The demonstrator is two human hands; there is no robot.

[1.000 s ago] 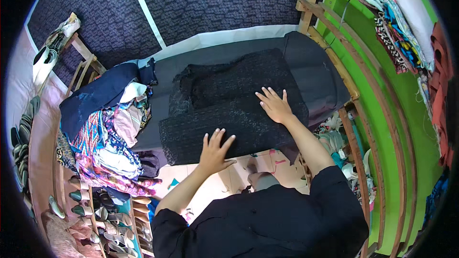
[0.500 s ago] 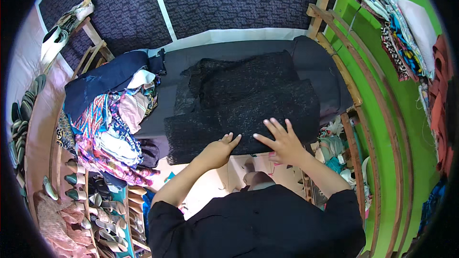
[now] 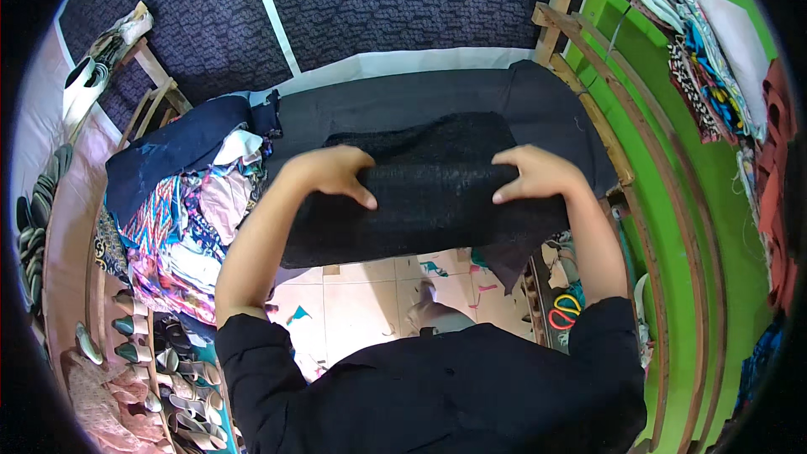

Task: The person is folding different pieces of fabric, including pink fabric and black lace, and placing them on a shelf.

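A black, textured piece of fabric (image 3: 429,223) lies folded over the dark grey covered table (image 3: 395,92) in front of me. At its left part, my left hand (image 3: 336,175) is curled round a fold, thumb below and forefinger above. My right hand (image 3: 538,175) grips the right part of the same fold in a matching way, thumb toward the left. The other fingers of both hands are mostly hidden. A pointed corner of thin black cloth (image 3: 508,265) hangs over the near edge below my right hand.
Heaped patterned clothes (image 3: 181,244) and a navy cloth (image 3: 181,134) occupy the table's left end. Racks of shoes (image 3: 189,403) stand at lower left. Wooden rails (image 3: 664,193) run along the green wall, near red and yellow loops (image 3: 565,311). Scraps (image 3: 298,314) litter the tiled floor.
Both hands have moved away from me and spread apart, from lying flat on the fabric to gripping a fold. The black fabric now covers less of the table's depth, and a corner hangs down.
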